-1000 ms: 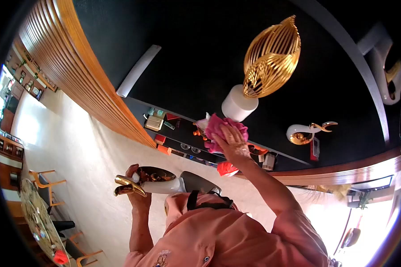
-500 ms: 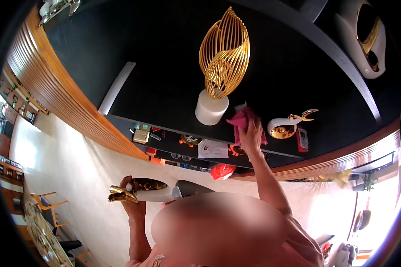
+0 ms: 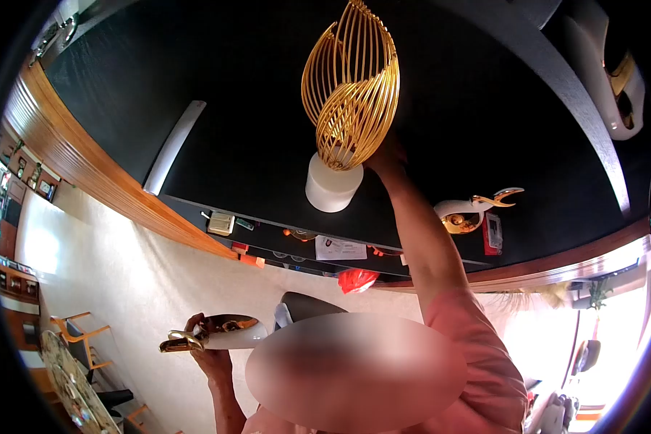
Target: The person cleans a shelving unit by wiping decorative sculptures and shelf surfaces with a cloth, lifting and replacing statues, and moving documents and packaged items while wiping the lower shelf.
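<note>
White-and-gold ornament (image 3: 246,335) sits clasped in the left hand (image 3: 214,362) at near left, while the right hand (image 3: 390,155), grip indeterminable in shadow, seemingly reaches beside the gold wire sculpture (image 3: 349,112), calling for clearance from its wires.

Salmon-pink shirt (image 3: 488,376), creased short right sleeve (image 3: 456,318); left hand (image 3: 213,362) bare.

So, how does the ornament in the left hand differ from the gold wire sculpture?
The ornament is held in the left hand; the gold wire sculpture stands on a black surface. The ornament has a smooth white body, while the sculpture has curved, spaced wires above a white base. Both combine white and gold.
</note>
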Action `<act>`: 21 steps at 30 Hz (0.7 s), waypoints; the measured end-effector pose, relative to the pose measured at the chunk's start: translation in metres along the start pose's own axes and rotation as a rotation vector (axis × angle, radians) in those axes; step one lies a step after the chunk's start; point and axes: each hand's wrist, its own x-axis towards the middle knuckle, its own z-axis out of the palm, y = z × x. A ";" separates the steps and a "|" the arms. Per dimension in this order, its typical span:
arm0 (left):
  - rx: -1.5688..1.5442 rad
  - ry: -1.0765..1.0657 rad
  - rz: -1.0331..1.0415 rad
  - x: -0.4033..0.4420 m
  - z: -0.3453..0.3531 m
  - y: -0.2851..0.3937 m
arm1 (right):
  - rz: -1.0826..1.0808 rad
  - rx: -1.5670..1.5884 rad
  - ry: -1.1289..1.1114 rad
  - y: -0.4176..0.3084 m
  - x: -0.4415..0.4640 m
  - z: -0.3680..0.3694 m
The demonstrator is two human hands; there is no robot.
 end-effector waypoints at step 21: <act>-0.137 0.059 -0.105 0.047 0.008 0.014 | -0.045 0.424 -0.279 -0.249 -0.119 -0.115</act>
